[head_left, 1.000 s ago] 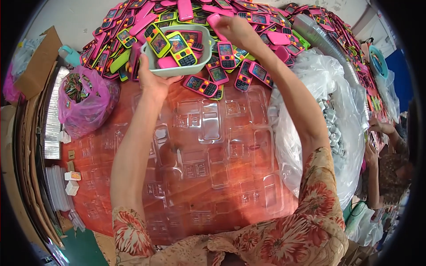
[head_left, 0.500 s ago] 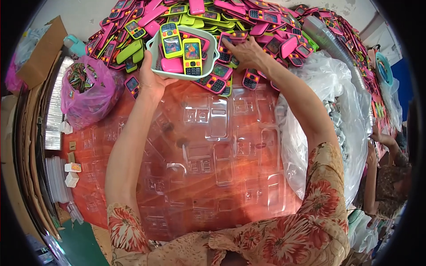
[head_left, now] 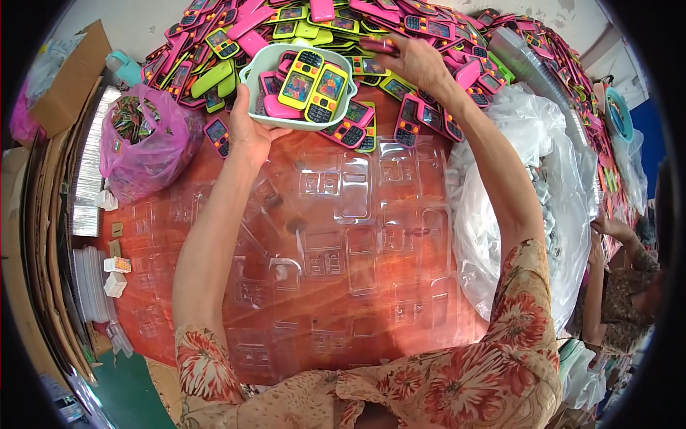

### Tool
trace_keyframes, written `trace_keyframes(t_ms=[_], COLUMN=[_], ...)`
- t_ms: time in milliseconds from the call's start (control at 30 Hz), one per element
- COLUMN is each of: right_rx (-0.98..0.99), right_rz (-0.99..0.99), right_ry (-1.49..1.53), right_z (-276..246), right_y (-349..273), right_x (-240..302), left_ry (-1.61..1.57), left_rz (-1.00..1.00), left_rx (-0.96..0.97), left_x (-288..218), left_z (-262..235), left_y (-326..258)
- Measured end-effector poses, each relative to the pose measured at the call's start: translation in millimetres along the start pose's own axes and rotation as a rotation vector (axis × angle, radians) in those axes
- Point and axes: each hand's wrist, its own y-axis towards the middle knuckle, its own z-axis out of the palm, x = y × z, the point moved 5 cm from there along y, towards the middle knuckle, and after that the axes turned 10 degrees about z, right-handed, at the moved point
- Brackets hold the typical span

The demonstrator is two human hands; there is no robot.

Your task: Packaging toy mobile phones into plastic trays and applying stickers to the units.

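My left hand (head_left: 251, 133) grips the near left side of a pale green basin (head_left: 251, 80), thumb up along its wall. Inside the basin lie two yellow-green toy phones (head_left: 331, 86) on top of several pink toy phones (head_left: 277, 107). To the right of the basin, my right hand (head_left: 420, 66) is raised over the heap of toy phones (head_left: 436, 28), its fingers closed on a pink toy phone (head_left: 379, 46) seen nearly edge-on and slightly blurred. Loose pink phones (head_left: 407, 121) lie at the near edge of the heap, below that hand.
Clear plastic blister trays (head_left: 329, 250) cover the red tabletop. A pink plastic bag (head_left: 153, 150) stands at left, beside stacked cardboard (head_left: 44, 236). On the right is a large clear plastic bag (head_left: 486, 207); beyond it a co-worker's arm (head_left: 594, 286) shows.
My right hand has lifted from the heap and now holds a pink phone. The basin shifted slightly right, and the two yellow-green phones in it now lean at a different angle.
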Motion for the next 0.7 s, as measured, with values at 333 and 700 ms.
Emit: trace_keyframes(t_ms=[333,700], right_rx=[0.031,0.445], right_rz=[-0.034,0.115], right_ry=[0.496,-0.206], right_z=[-19.0,79.8], right_y=[2.4,-48.6], right_x=[62.4,52.6], left_ry=[-0.173,-0.104], left_rz=[-0.012,0.111], left_rx=[-0.062,-0.118], left_x=[-3.8,-39.9], left_z=[-2.2,-50.0], left_y=[-15.0,-34.2])
